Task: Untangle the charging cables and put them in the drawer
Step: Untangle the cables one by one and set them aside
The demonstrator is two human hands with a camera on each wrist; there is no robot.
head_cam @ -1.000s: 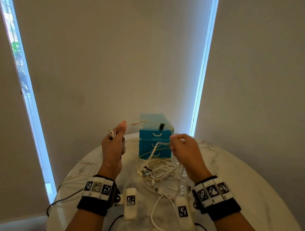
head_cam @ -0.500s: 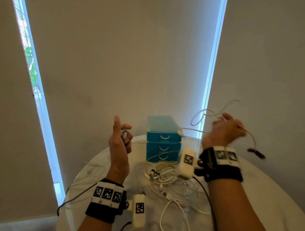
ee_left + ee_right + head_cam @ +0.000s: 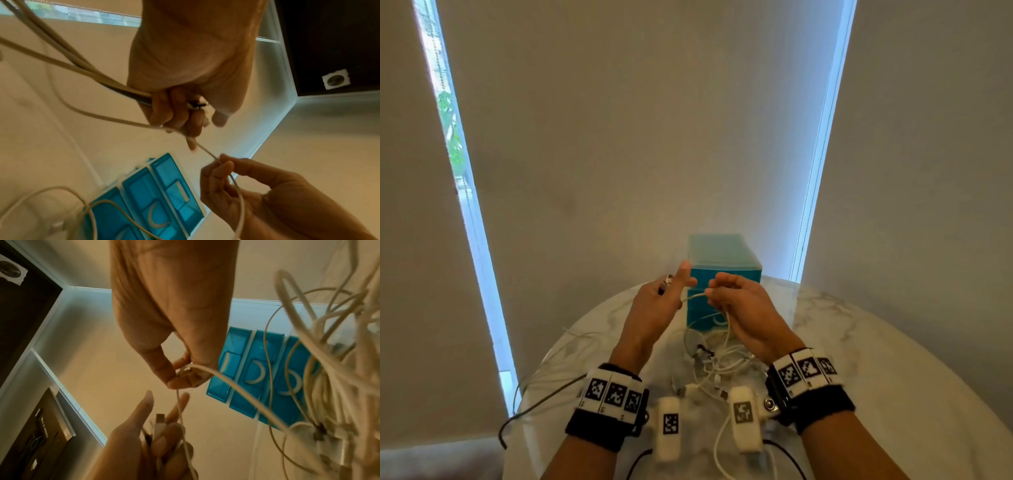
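Observation:
A three-drawer blue box [image 3: 724, 265] stands at the back of the round marble table [image 3: 859, 342], drawers closed [image 3: 255, 369]. A tangle of white charging cables [image 3: 717, 363] lies in front of it. My left hand [image 3: 674, 284] is raised before the box and grips cable ends, with a USB plug [image 3: 160, 420] sticking up from its curled fingers [image 3: 174, 112]. My right hand [image 3: 717, 291] is close beside it and pinches a thin white cable [image 3: 207, 153] between thumb and forefinger [image 3: 174, 379]. That cable runs taut between both hands, then drops to the tangle.
Loose cables trail from my left hand over the table's left edge, a dark one [image 3: 534, 404] hanging off it. Blinds and wall stand close behind the box. The table's right half [image 3: 893, 377] shows bare marble.
My right hand, flung out to the right with a cable half a second ago, has come back to the middle beside my left hand. The left hand still holds its plugs.

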